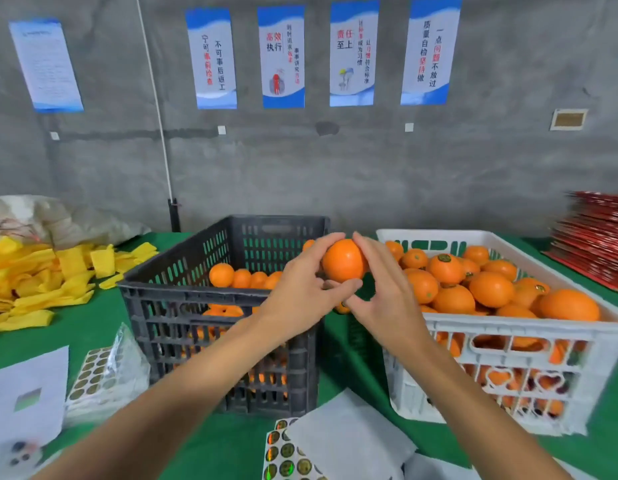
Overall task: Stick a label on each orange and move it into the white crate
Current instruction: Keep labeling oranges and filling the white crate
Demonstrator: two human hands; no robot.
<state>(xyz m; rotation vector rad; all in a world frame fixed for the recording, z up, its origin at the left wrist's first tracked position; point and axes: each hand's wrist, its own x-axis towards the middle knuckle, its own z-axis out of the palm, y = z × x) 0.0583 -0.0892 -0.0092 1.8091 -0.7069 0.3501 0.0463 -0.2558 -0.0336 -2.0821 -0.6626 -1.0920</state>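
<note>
An orange (344, 259) is held in the air between the two crates. My left hand (300, 289) grips it from the left, fingers over its top and thumb under it. My right hand (383, 292) touches its right side with straight fingers. The white crate (508, 323) on the right is heaped with oranges, some bearing small round labels. The black crate (210, 306) on the left holds several more oranges (241, 277). A sheet of round shiny labels (286, 452) lies at the front edge, partly under white paper.
Another label sheet in a clear bag (99, 372) lies front left beside white paper (26, 396). A pile of yellow foam sleeves (40, 278) covers the left of the green table. Red flat boxes (595, 244) are stacked at the far right. A grey wall stands behind.
</note>
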